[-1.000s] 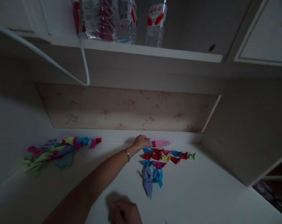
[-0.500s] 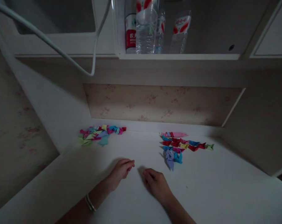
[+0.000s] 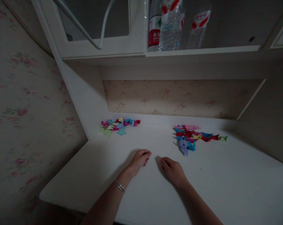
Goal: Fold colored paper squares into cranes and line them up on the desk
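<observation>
My left hand [image 3: 139, 161] rests on the white desktop [image 3: 141, 200] with its fingers curled closed, a metal bangle [image 3: 120, 185] around the wrist. Just to its right lies my right hand [image 3: 174, 170], also closed in a loose fist and apart from the left. Nothing shows in either hand. Beyond the left hand, a heap of coloured folded papers [image 3: 111, 127] sits at the back left. Rows of folded paper figures [image 3: 206, 137] in red, blue, yellow and green lie at the back right. A lavender paper figure [image 3: 183, 146] is closest to my right hand, not touching it.
Above the desk, a cabinet shelf [image 3: 202, 51] holds several plastic bottles [image 3: 168, 34]. A white cable [image 3: 85, 32] hangs in front of the cabinet door at upper left. Side panels [image 3: 81, 93] bound the desk, and flowered wallpaper [image 3: 22, 125] covers the left wall.
The view has swung left and slightly down, showing more of the wall and the desk's left front corner. Both hands stay closed in about the same place on the desk; the papers lie unchanged.
</observation>
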A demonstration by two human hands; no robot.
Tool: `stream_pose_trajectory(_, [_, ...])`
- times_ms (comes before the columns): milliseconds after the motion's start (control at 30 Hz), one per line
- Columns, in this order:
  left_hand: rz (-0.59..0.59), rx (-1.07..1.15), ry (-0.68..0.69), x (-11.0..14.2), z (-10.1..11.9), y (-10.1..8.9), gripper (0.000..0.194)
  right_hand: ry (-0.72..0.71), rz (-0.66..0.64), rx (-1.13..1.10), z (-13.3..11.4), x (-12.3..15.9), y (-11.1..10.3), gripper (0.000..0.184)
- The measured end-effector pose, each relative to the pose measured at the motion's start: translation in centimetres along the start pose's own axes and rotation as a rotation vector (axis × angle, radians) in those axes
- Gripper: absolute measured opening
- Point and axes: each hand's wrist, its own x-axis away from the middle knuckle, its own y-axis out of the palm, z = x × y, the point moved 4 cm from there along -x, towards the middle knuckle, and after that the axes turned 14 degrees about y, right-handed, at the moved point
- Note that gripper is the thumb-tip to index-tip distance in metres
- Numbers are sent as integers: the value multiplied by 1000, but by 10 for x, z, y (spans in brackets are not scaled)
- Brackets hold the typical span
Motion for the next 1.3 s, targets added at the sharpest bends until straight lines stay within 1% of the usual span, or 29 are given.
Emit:
stream_pose_trajectory(100, [-6,17,10,2,4,-1,25,-28,-30,31,-2,7,1,44])
stream_pose_trajectory(233, [14,32,-11,3,6,0,27,-28,-29,25,-1,6,0,43])
stream_pose_trajectory(400, [-12,22,2,2,5,2,26,-49,-30,43,-3,5,0,41])
stream_pose_trajectory(567, [-24,14,5,3,6,2,27,-43,-41,56,-3,6,0,43])
stream_pose_trajectory(867, [-18,-1,-5,3,6,1,31,-63,-34,81,-5,8,-1,45])
stream_pose_trajectory(1200, [-20,23,22,2,5,1,28,-93,-23,97,-4,8,1,44])
stream_pose_trajectory(1300, [-14,18,7,2,4,1,29,-94,-15,105,-5,8,1,45])
